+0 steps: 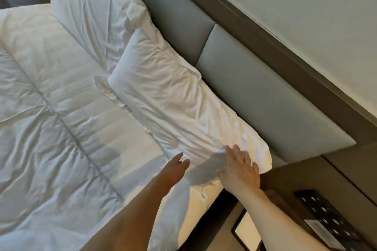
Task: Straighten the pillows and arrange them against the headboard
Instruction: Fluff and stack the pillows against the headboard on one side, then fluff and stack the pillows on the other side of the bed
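We note a creased white duvet (pixel 61 108) covering the bed at left. Beside it, the far pillow (pixel 91 12) leans against the grey padded headboard (pixel 265 96). The near pillow (pixel 163 98) lies flat along the headboard's base, its case wrinkled. Our left hand (pixel 175 169) hovers over the pillow's near end, fingers extended and together, holding nothing. Our right hand (pixel 240 171) lies flat, fingers spread, on that pillow's corner. A dark control panel (pixel 326 216) sits at far right.

Two pillows (pixel 155 87) (pixel 91 6), two hands (pixel 175 171) (pixel 240 169), one duvet (pixel 51 128), two headboard panels (pixel 265 96) (pixel 169 12).
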